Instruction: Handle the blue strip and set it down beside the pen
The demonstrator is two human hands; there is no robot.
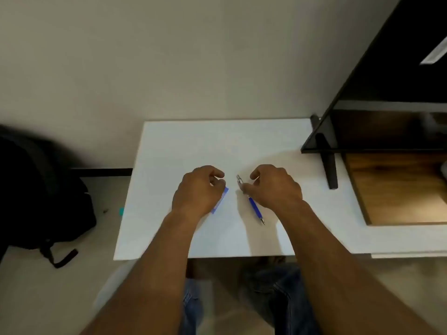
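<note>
On the white bench, mid-frame, the left hand curls over a small blue flat piece, fingers bent, whether pinching it I cannot tell. The right hand pinches the blue pen near its silver top. Best, I judge, to lift the pen clear before bringing it to the piece.

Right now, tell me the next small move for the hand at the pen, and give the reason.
Probably close the right hand on the pen and lift it. Its fingers curl over the silver end, but a firm grip is not clear, and the blue barrel and tip lie on the white table. The left hand covers a blue piece.
</note>
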